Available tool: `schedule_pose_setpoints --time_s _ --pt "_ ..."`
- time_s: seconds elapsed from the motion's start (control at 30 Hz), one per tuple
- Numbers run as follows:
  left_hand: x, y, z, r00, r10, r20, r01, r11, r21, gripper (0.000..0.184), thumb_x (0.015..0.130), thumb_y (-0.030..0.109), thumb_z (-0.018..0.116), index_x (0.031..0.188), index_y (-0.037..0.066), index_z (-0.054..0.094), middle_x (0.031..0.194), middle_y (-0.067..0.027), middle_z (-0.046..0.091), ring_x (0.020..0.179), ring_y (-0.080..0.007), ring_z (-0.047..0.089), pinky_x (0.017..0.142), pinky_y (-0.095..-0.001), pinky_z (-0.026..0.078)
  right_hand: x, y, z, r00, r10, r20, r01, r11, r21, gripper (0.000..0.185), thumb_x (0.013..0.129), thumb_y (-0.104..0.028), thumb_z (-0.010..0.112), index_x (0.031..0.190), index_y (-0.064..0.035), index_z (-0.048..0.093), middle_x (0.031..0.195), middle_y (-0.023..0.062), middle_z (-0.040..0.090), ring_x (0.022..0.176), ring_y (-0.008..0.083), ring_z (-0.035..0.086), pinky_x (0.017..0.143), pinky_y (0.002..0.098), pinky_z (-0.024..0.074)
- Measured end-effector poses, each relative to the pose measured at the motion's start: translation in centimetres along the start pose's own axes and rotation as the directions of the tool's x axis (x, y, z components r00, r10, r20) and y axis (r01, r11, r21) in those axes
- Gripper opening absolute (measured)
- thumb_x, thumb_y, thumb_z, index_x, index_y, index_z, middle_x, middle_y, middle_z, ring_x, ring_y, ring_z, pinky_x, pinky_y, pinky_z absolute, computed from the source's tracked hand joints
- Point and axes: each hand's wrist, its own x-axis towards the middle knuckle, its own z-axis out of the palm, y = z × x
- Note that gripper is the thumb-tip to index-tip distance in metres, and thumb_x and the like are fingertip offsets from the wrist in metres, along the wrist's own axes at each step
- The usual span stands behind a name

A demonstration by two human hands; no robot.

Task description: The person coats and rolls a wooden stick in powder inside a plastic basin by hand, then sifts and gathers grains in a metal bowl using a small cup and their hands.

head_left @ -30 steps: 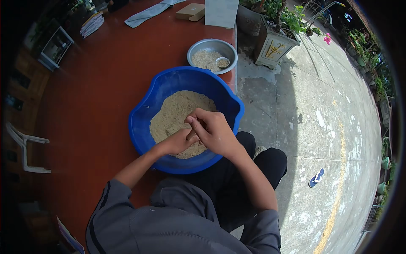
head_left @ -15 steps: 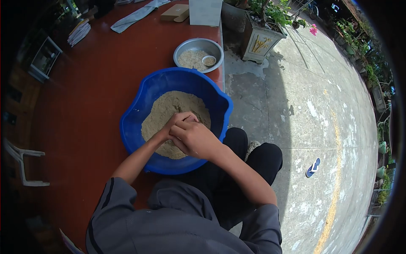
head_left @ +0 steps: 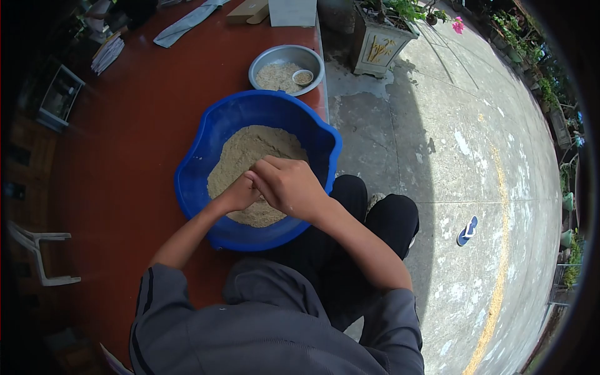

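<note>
A wide blue basin stands on the red floor, holding a heap of pale tan powder. Over the powder my two hands meet. My left hand is partly covered by the other hand, so its fingers are mostly hidden. My right hand has its fingers curled and pressed together against the left; what they hold, if anything, is hidden. Beyond the blue basin sits a metal bowl of whitish grains with a small round cup in it.
Behind the metal bowl are a white box, a cardboard box and a folded cloth. A square planter and a blue sandal are on the concrete. A white chair is at far left.
My hands were apart at the fingertips over the powder, then came together, and my right hand now covers part of the left. The view has shifted a little.
</note>
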Motion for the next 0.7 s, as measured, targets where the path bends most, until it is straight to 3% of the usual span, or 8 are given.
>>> schedule_pose_setpoints --time_s 0.03,0.07,0.17,0.3,0.5,0.57,0.63,0.7 --pt "0.6 0.3 -0.7 0.998 -0.059 0.01 0.059 0.997 0.04 0.021 0.104 0.008 0.056 0.113 -0.004 0.07 0.118 -0.0176 0.075 0.115 -0.0276 0.073 0.097 -0.043 0.057 -0.2 0.4 0.2 0.998 -0.06 0.011 0.06 0.997 -0.039 0.017 0.103 -0.019 0.072 0.099 -0.0029 0.068 0.088 0.0128 0.068 0.081 0.0346 0.073 0.07 0.0461 0.058" --pt "1.2 1.0 -0.7 0.993 0.081 -0.083 -0.083 0.996 -0.028 0.018 0.103 0.005 0.056 0.107 -0.004 0.071 0.101 -0.0132 0.076 0.098 -0.0237 0.074 0.086 -0.0415 0.058 -0.4 0.8 0.6 0.993 -0.118 0.024 0.119 0.99 -0.077 0.018 0.103 -0.02 0.071 0.098 -0.0028 0.068 0.09 0.0128 0.069 0.083 0.0339 0.074 0.071 0.0465 0.0585" --pt "4.9 0.9 -0.4 0.965 0.231 -0.127 -0.231 0.973 0.016 0.015 0.103 0.005 0.058 0.108 -0.002 0.071 0.096 -0.0088 0.072 0.089 -0.0187 0.068 0.082 -0.0381 0.055 -1.2 1.2 2.0 0.97 -0.231 0.08 0.242 0.954 -0.176 0.019 0.099 -0.019 0.074 0.097 -0.0029 0.065 0.089 0.0116 0.066 0.084 0.0305 0.074 0.069 0.0455 0.058" --pt "4.8 1.2 3.4 0.977 0.167 -0.135 -0.196 0.949 -0.246 0.021 0.11 0.019 0.059 0.11 0.001 0.07 0.087 -0.0043 0.062 0.082 -0.0142 0.061 0.077 -0.0351 0.052 -1.6 1.4 2.6 0.959 -0.276 0.067 0.282 0.953 -0.111 0.02 0.098 -0.02 0.078 0.096 -0.0042 0.066 0.084 0.0106 0.063 0.079 0.0288 0.073 0.066 0.0448 0.0566" --pt "2.0 1.1 8.2 0.841 0.329 -0.43 -0.471 0.836 -0.282 0.03 0.115 0.029 0.055 0.115 0.003 0.07 0.084 -0.0049 0.059 0.082 -0.0137 0.061 0.077 -0.0347 0.052 0.0 -1.0 0.0 0.995 -0.013 -0.096 0.037 0.967 0.252 0.014 0.103 -0.015 0.075 0.101 -0.0019 0.073 0.081 0.0131 0.069 0.073 0.0345 0.072 0.064 0.0439 0.0548" --pt "1.9 0.9 7.5 0.947 0.184 -0.262 -0.265 0.911 -0.317 0.033 0.117 0.032 0.053 0.116 0.004 0.07 0.082 -0.0051 0.059 0.081 -0.0152 0.061 0.077 -0.0359 0.053 0.6 0.0 -1.3 0.988 0.125 -0.093 -0.1 0.967 0.235 0.014 0.103 -0.013 0.074 0.103 0.0003 0.074 0.08 0.0151 0.07 0.073 0.0364 0.072 0.065 0.0432 0.0553" --pt "1.7 2.6 2.7 0.948 -0.243 0.204 0.283 0.939 -0.198 0.037 0.119 0.034 0.049 0.117 0.004 0.07 0.078 -0.0052 0.058 0.079 -0.0182 0.063 0.076 -0.0384 0.054 1.2 2.2 -2.0 0.963 0.246 -0.107 -0.224 0.957 0.184 0.015 0.104 -0.012 0.071 0.102 0.003 0.074 0.075 0.0181 0.07 0.072 0.0379 0.073 0.067 0.0429 0.0556" --pt "2.2 5.4 1.1 0.963 -0.241 0.124 0.252 0.964 -0.082 0.038 0.118 0.032 0.048 0.116 0.002 0.07 0.077 -0.0062 0.064 0.076 -0.0239 0.066 0.072 -0.045 0.053 1.2 3.6 -2.7 0.923 0.375 -0.089 -0.35 0.913 0.21 0.012 0.103 -0.008 0.069 0.108 0.0016 0.073 0.077 0.0192 0.071 0.075 0.0376 0.075 0.069 0.0451 0.0563"
